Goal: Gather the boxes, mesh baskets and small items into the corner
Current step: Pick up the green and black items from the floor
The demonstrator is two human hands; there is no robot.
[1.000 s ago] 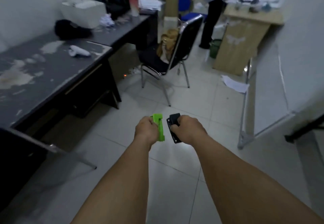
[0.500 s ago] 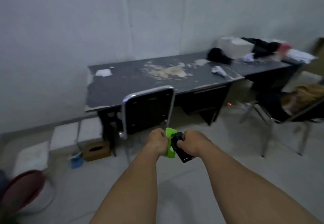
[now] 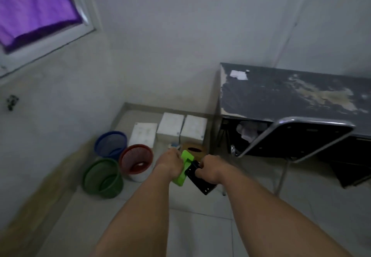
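Note:
My left hand (image 3: 169, 163) grips a bright green stapler-like item (image 3: 183, 171). Beside it, my right hand (image 3: 209, 168) grips a black one (image 3: 197, 179); the two items touch. Both are held above the floor in front of the room's corner. There stand a blue mesh basket (image 3: 110, 144), a red mesh basket (image 3: 136, 159) and a green mesh basket (image 3: 102, 177). Behind them sit three white boxes (image 3: 143, 134) (image 3: 170, 125) (image 3: 193, 129) along the wall. A brown tissue box (image 3: 195, 150) lies partly hidden behind my hands.
A worn dark desk (image 3: 291, 94) stands at the right. A chrome-framed black chair (image 3: 297, 140) leans in front of it. A window with a purple curtain (image 3: 30, 9) is at the upper left. Tiled floor lies open below my arms.
The view has swung left from the desks to the corner with the baskets and boxes. Both hands keep their grips on the green and black items, held close together.

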